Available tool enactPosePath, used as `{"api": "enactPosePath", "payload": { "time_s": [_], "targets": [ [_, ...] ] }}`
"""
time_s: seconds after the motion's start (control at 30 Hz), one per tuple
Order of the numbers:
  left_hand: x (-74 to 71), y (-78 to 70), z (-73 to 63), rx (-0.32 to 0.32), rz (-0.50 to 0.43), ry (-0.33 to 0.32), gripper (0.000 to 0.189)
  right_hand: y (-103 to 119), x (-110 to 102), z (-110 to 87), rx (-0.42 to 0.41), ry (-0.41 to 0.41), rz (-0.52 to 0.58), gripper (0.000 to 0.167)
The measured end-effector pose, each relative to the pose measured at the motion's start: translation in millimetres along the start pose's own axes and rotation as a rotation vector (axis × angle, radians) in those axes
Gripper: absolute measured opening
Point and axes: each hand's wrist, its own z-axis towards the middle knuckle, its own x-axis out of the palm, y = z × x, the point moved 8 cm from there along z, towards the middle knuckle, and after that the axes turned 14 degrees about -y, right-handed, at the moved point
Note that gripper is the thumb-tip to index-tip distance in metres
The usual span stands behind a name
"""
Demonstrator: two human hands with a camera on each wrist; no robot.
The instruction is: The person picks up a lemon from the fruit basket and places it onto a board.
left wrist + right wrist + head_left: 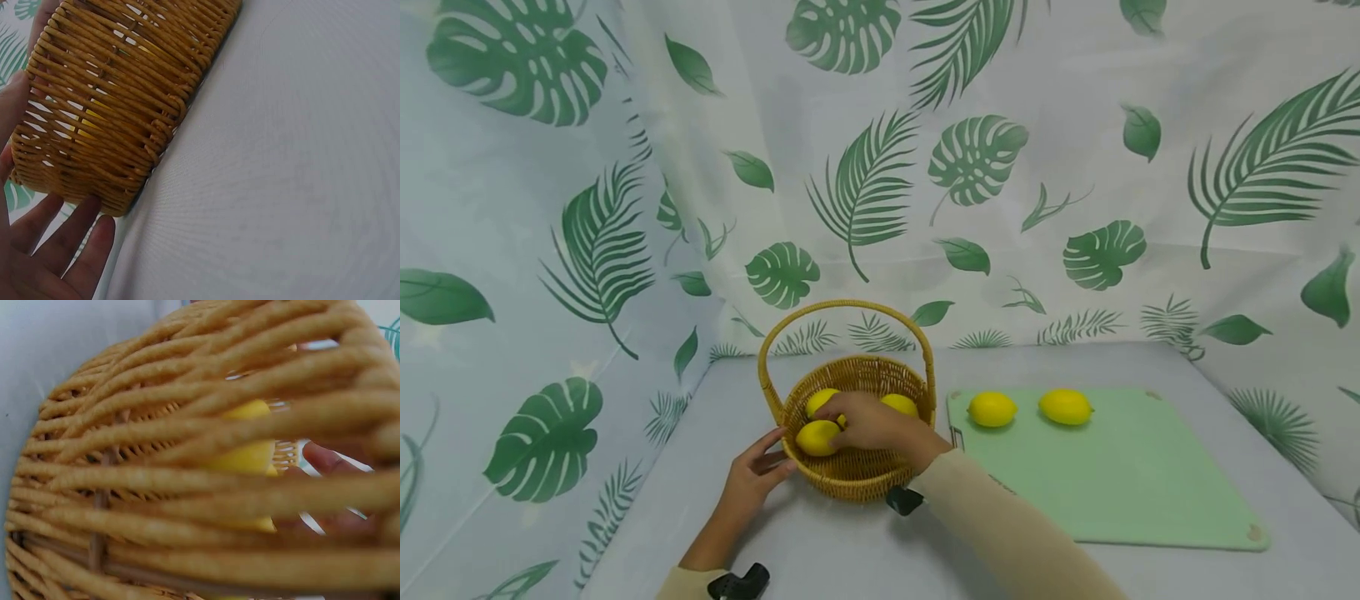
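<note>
A round wicker basket [850,487] with a tall arched handle stands on the table. The left hand [752,475] holds its left side, thumb and fingers against the weave, as the left wrist view also shows. Reaching over the near rim, the right hand [868,425] is inside the basket. Its thumb and fingers curl round a lemon [842,421], which is mostly hidden by the hand. Beside that hand lie a front lemon [817,438], a back lemon [822,402] and a right lemon [899,405]. Through the weave, the right wrist view shows a yellow lemon [247,450] near fingertips.
Right of the basket lies a pale green cutting board [1112,475]. Two lemons rest near its far edge, a left one [992,409] and a right one [1066,407]. A white leaf-patterned sheet [880,208] hangs behind and at both sides of the table.
</note>
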Motion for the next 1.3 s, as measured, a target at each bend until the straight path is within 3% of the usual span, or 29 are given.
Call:
{"api": "enactPosePath", "payload": {
  "time_s": [0.27,0.47,1.3],
  "targets": [
    [0.4,-2.6,0.1,0.025,-0.007,0.001,0.059,3,11,3.8,-0.039,0.004,-0.079,0.043],
    [1.2,-1.0,-1.2,0.020,-0.017,0.011,0.058,-2,18,2.6,-0.013,0.024,-0.168,0.050],
    [2.2,-3.4,-1.2,0.041,-0.011,0.002,0.057,-6,32,3.0,0.003,0.040,-0.242,0.049]
  ]
}}
